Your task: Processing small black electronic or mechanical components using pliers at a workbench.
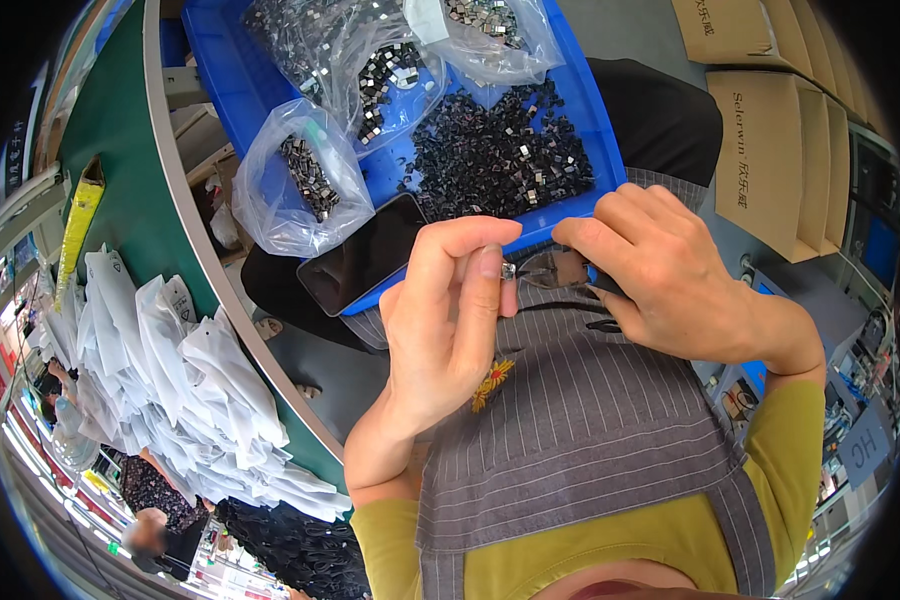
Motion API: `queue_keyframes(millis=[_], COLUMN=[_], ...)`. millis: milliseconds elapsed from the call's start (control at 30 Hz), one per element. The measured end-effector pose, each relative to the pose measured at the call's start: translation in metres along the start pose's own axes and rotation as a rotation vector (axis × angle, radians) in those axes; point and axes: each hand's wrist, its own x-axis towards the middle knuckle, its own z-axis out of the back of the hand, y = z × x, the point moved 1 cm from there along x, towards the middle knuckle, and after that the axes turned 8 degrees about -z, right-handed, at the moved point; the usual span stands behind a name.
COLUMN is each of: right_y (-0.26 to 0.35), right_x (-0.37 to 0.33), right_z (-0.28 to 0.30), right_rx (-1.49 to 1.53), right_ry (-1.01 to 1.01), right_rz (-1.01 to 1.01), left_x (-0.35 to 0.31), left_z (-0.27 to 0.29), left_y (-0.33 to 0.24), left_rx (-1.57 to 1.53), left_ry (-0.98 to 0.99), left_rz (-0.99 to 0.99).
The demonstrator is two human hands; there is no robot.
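My left hand (440, 320) pinches a small shiny metal part (508, 270) between thumb and fingers, above my lap. Close beside it on the right, my right hand (670, 275) is closed with its fingers curled; what it holds, if anything, I cannot make out. Between the two hands shows a dark, glossy, partly see-through thing (555, 268) of unclear kind. Just beyond my hands is a blue tray (598, 130). In it lie a loose heap of small black pieces (470, 160) and some silvery ones.
Clear plastic bags of small metal parts (310, 180) lie in the tray. A black phone (365, 255) rests at its near left corner. A green table (120, 190) with white packets (180, 370) and a yellow strip (78, 225) stands left. Cardboard boxes (770, 150) stand right.
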Motion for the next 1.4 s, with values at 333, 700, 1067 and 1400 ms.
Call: queue_keyframes(millis=[333,700,1067,1400], right_y=[0.008,0.012,0.002,-0.009], right_x=[0.005,0.008,0.009,0.007], right_z=[0.006,0.000,-0.007,-0.004], right_rx=[-0.220,-0.293,-0.206,0.434], right_ry=[-0.097,-0.121,-0.181,0.259], right_rz=[0.022,0.015,0.030,-0.209], left_x=[-0.003,-0.004,0.002,0.002], left_z=[-0.001,-0.009,-0.002,-0.001], left_y=[0.002,0.013,0.008,0.003], left_rx=[0.173,0.272,-0.315,-0.236], left_ry=[-0.023,-0.171,-0.133,-0.110], left_rz=[-0.078,-0.176,0.155,0.072])
